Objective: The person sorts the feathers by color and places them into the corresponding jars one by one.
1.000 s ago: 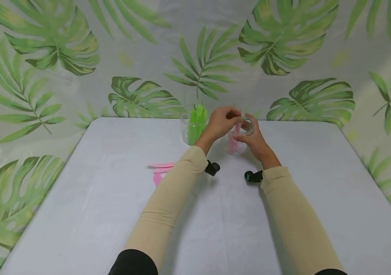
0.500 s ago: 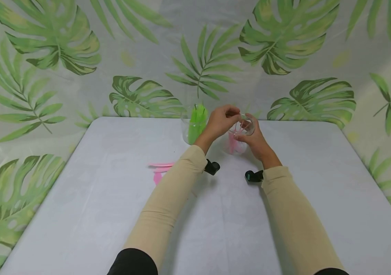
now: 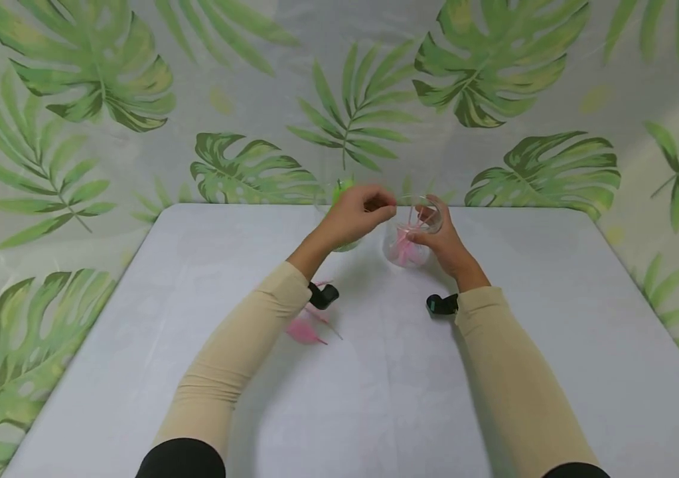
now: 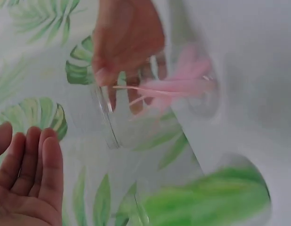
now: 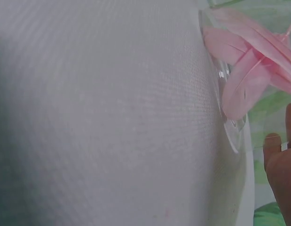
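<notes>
Pink feathers [image 5: 248,61] lie inside a clear glass jar [image 3: 390,249], their thin quills pointing up toward its mouth. My right hand [image 3: 445,244] grips this jar near the rim, thumb in front and fingers behind. Just left of the mouth is my left hand [image 3: 356,218], its fingers loosely bent with nothing between them; the left wrist view shows its palm and fingers apart from the jar. On the table below the left wrist, loose pink feathers [image 3: 303,330] are partly covered by the forearm.
Behind the left hand stands a second clear container holding green feathers [image 4: 206,195], mostly hidden in the head view. The white table [image 3: 435,398] ends at a leaf-printed backdrop [image 3: 351,99] close behind both containers.
My left hand lowered a pink feather into the jar, let it go, and has drawn back to the left. My right hand stays on the jar. More loose feathers show beside the left forearm.
</notes>
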`<state>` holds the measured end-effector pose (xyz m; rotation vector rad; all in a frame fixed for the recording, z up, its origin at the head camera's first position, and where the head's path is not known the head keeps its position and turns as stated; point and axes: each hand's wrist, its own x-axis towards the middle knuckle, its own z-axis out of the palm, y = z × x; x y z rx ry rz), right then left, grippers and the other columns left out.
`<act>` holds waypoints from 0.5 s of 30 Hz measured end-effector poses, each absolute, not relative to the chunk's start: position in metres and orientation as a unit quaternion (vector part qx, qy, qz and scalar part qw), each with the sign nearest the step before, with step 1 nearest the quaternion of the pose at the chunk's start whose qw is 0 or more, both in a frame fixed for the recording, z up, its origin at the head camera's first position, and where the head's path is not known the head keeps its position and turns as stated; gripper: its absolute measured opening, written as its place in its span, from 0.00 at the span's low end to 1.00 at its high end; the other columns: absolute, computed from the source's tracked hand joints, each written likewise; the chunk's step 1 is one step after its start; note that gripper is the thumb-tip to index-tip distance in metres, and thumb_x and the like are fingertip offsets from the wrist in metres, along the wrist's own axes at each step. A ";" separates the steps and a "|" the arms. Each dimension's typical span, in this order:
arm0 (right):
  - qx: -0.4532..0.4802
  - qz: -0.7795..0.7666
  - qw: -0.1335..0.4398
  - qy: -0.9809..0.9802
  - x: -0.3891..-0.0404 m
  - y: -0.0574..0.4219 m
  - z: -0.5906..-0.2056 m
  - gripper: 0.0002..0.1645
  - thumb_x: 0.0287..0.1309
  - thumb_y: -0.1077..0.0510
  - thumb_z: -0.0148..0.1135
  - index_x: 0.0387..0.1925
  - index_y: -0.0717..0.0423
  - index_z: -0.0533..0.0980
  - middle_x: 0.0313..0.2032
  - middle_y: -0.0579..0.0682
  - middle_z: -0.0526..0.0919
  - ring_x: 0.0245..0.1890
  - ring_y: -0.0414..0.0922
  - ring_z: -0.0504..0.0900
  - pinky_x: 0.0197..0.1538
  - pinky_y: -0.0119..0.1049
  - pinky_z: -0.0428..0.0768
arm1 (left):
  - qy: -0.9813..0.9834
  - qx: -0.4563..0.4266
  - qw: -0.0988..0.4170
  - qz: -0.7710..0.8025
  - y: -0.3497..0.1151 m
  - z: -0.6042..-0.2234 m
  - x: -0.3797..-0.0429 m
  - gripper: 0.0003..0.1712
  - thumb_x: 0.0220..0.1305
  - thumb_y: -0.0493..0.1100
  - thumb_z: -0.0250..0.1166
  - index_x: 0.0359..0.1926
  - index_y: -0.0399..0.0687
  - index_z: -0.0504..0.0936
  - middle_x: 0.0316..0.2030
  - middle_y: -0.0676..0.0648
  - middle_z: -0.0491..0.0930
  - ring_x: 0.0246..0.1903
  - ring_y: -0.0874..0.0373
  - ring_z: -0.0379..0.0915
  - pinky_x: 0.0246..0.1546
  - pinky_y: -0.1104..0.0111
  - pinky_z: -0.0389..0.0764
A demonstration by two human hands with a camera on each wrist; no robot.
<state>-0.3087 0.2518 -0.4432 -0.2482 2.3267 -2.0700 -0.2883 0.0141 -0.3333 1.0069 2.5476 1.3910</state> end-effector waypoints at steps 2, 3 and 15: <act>-0.085 -0.661 0.009 0.745 -0.309 0.251 -0.443 0.59 0.55 0.51 0.72 0.76 0.38 0.42 0.76 0.58 0.54 0.75 0.52 0.53 0.62 0.32 0.71 | 0.837 0.368 0.048 0.402 -0.004 -0.336 -0.278 0.11 0.71 0.44 0.61 0.49 0.45 0.83 0.45 0.46 0.85 0.45 0.57 0.81 0.50 0.67 0.81; -0.086 -0.661 0.011 0.745 -0.309 0.250 -0.443 0.60 0.55 0.51 0.72 0.76 0.38 0.42 0.76 0.58 0.54 0.76 0.52 0.52 0.62 0.32 0.71 | 0.843 0.388 0.055 0.370 -0.014 -0.339 -0.273 0.11 0.70 0.43 0.61 0.49 0.44 0.83 0.45 0.46 0.85 0.45 0.57 0.82 0.50 0.66 0.82; -0.066 -0.665 0.030 0.744 -0.307 0.253 -0.441 0.57 0.61 0.64 0.63 0.77 0.40 0.37 0.77 0.54 0.51 0.78 0.50 0.49 0.61 0.28 0.72 | 0.907 0.389 0.087 0.134 -0.081 -0.373 -0.259 0.10 0.65 0.37 0.64 0.46 0.42 0.85 0.40 0.48 0.85 0.40 0.56 0.79 0.48 0.62 0.80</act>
